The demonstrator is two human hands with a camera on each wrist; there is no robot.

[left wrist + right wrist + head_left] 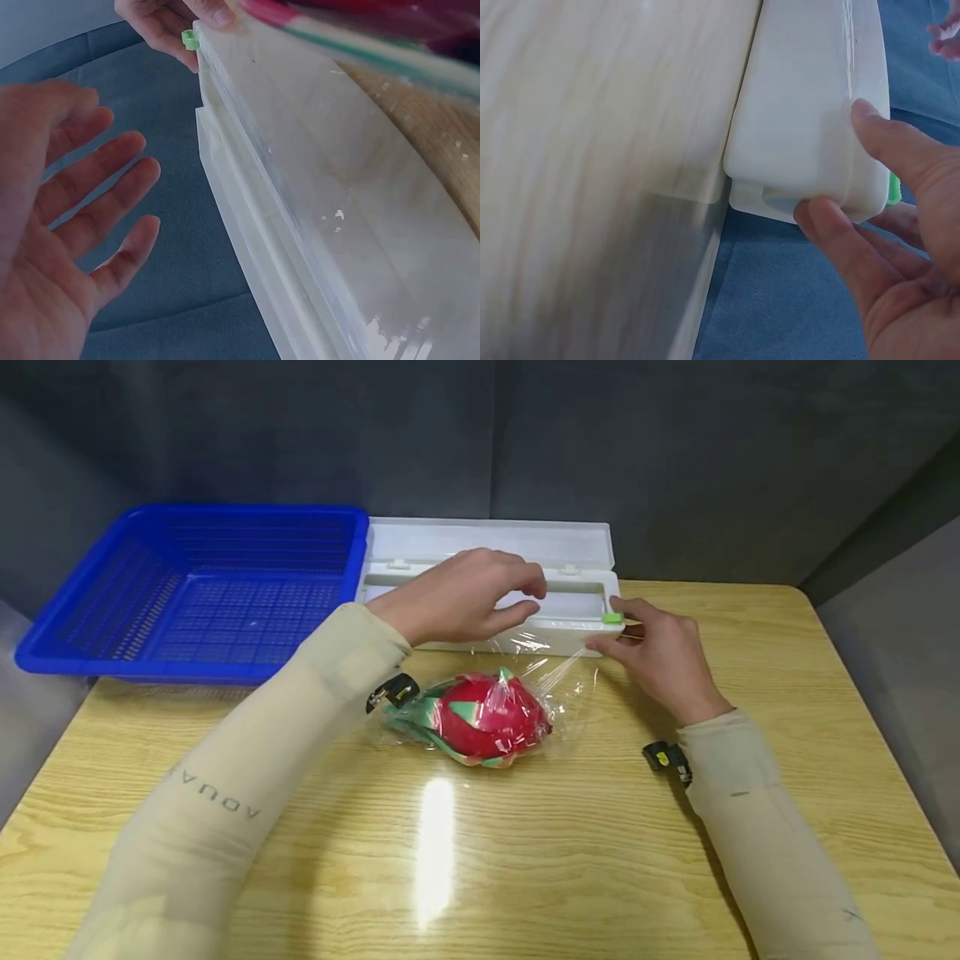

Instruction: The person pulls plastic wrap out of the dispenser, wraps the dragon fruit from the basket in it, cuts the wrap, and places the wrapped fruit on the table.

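A red and green dragon fruit [491,718] lies on the table, with clear cling film [572,687] over it and stretching towards a white cling film dispenser [558,642]. The dispenser's lid [491,539] stands raised at the back. My left hand [476,595] hovers over the dispenser, fingers loosely bent and holding nothing; its palm [41,277] shows in the left wrist view. At the dispenser's right end, my right hand [663,652] grips the corner between thumb and fingers, beside a green slider [612,618]. In the right wrist view the thumb [896,139] lies against the dispenser's side.
An upright blue plastic basket [255,672] stands left of the dispenser, against its side. Dark cloth [675,460] hangs behind the wooden table [570,860]. The tabletop's right edge lies beyond my right forearm.
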